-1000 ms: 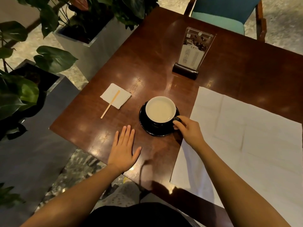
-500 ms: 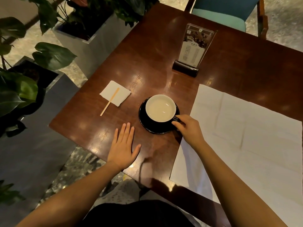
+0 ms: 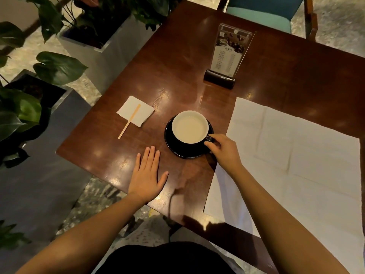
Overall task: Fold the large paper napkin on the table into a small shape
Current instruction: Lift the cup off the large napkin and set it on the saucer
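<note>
The large white paper napkin lies spread flat on the right part of the dark wooden table, with crease lines across it. My right hand reaches over the napkin's left edge and pinches the handle of a black cup of pale milky drink that stands on a black saucer. Flat on the bare wood, to the left of the saucer and near the table's front edge, rests my left hand, fingers straight, holding nothing.
A small folded white napkin with a wooden stir stick across it lies left of the cup. An upright menu stand is behind. Planters with leafy plants line the left; a teal chair faces the far side.
The cup and my right hand have kept their place; the view has shifted slightly. My left hand stays flat on the wood.
</note>
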